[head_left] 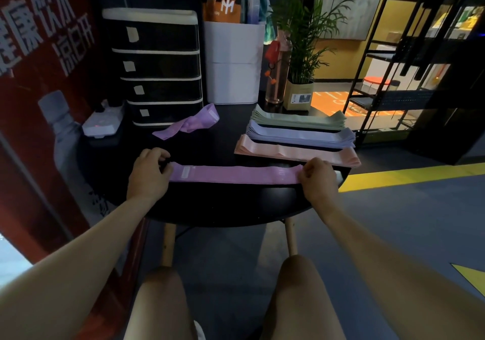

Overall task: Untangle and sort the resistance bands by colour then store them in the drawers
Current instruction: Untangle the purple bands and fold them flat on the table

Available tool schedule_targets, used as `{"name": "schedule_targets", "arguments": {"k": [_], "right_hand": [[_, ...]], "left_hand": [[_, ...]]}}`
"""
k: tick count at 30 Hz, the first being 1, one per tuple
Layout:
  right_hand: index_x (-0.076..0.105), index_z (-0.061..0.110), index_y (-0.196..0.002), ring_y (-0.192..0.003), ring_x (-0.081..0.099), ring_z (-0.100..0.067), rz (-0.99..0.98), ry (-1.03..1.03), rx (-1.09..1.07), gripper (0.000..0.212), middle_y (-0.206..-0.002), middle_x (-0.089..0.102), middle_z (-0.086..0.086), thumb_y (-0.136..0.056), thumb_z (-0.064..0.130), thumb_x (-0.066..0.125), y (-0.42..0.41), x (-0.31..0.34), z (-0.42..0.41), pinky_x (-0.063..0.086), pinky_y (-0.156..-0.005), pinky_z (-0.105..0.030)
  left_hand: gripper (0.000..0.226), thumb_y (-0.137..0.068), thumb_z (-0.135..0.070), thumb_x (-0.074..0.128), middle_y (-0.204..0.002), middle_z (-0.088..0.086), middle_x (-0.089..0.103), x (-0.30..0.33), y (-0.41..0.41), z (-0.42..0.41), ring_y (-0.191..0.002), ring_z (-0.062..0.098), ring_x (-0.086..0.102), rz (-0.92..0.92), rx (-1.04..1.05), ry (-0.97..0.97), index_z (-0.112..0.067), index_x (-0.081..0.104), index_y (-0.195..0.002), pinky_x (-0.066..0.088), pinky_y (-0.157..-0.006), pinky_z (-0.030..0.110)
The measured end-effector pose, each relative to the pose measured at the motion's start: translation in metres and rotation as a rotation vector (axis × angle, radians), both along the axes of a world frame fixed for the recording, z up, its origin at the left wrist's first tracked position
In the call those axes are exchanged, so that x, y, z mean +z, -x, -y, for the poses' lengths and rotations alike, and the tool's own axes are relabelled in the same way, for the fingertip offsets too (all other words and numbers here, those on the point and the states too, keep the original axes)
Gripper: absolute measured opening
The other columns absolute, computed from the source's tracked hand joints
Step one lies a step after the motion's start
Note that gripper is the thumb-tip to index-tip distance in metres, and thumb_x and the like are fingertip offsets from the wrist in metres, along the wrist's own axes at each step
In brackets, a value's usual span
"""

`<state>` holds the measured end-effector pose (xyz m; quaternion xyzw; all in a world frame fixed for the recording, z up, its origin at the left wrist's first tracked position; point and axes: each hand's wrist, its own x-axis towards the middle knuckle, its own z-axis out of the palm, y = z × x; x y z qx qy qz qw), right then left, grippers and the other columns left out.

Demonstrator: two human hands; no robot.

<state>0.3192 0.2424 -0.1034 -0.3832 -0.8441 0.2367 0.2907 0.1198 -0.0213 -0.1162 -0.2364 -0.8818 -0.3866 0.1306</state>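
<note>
A person sits at a round black table (225,208), both forearms stretched out over its near edge; a purple band (236,174) lies flat and straight along that edge, running left to right between the two hands. The left hand (148,173) has its fingers curled down over the band's left end, pinching it against the tabletop; the right hand (316,175) grips the right end in the same manner, thumb and fingers closed on the material; the band is drawn out level between them, with a small pale label near its left end.

A second purple band (187,125) lies loose and twisted farther back on the table, left of centre, well apart from both hands, just in front of the drawer unit (157,66); that unit stands at the far left, four dark drawers with pale trim, each carrying a small pale tag; all four appear closed.

On the right half of the table three sorted stacks lie side by side, each stretched flat: a green stack (296,120) farthest, a lavender-blue stack (301,136) in the middle, a pink stack (296,150) nearest; the pink stack's near edge lies just beyond the right hand, and whether it touches the fingers cannot be told.

Behind these stand a white box (233,61), a clear bottle (278,71) and a potted plant (299,50); a white power strip (102,124) rests at the far left.
</note>
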Motion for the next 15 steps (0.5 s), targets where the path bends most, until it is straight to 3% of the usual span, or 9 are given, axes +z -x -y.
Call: {"name": "schedule_targets", "arguments": {"k": [4, 7, 11, 15], "right_hand": [[0.057, 0.004, -0.107, -0.106, 0.050, -0.030, -0.040, -0.088, -0.002, 0.021, -0.116, 0.049, -0.014, -0.087, 0.009, 0.057, 0.000, 0.007, 0.001, 0.038, -0.080, -0.031], [0.059, 0.006, -0.108, -0.109, 0.048, -0.028, -0.057, -0.234, 0.190, 0.025, -0.114, 0.052, -0.012, -0.085, 0.014, 0.063, 0.013, 0.019, 0.016, 0.042, -0.085, -0.036], [0.057, 0.014, -0.123, -0.118, 0.046, -0.023, 0.188, -0.227, 0.663, 0.047, -0.126, 0.051, -0.007, -0.082, 0.032, 0.069, 0.051, 0.022, 0.049, 0.040, -0.097, -0.034], [0.044, 0.021, -0.137, -0.133, 0.033, -0.023, 0.399, -0.244, 0.814, 0.068, -0.141, 0.041, -0.004, -0.079, 0.047, 0.068, 0.085, 0.017, 0.062, 0.029, -0.111, -0.042]], "left_hand": [[0.024, -0.092, -0.020, 0.055, -0.119, 0.004, 0.054, 0.000, 0.000, -0.001, -0.106, 0.021, 0.055, 0.053, -0.064, -0.003, -0.015, 0.058, -0.116, 0.043, -0.086, 0.033], [0.024, -0.094, -0.021, 0.052, -0.121, 0.000, 0.056, 0.000, -0.001, -0.001, -0.107, 0.017, 0.055, 0.085, -0.083, -0.037, -0.018, 0.058, -0.117, 0.039, -0.086, 0.027], [0.024, -0.096, -0.021, 0.049, -0.124, -0.002, 0.057, -0.002, -0.004, -0.001, -0.107, 0.012, 0.053, 0.103, -0.106, -0.058, -0.020, 0.060, -0.118, 0.037, -0.086, 0.023], [0.027, -0.097, -0.024, 0.047, -0.126, -0.004, 0.058, -0.001, -0.004, -0.001, -0.113, 0.015, 0.054, 0.110, -0.097, -0.060, -0.021, 0.058, -0.122, 0.038, -0.088, 0.023]]}}
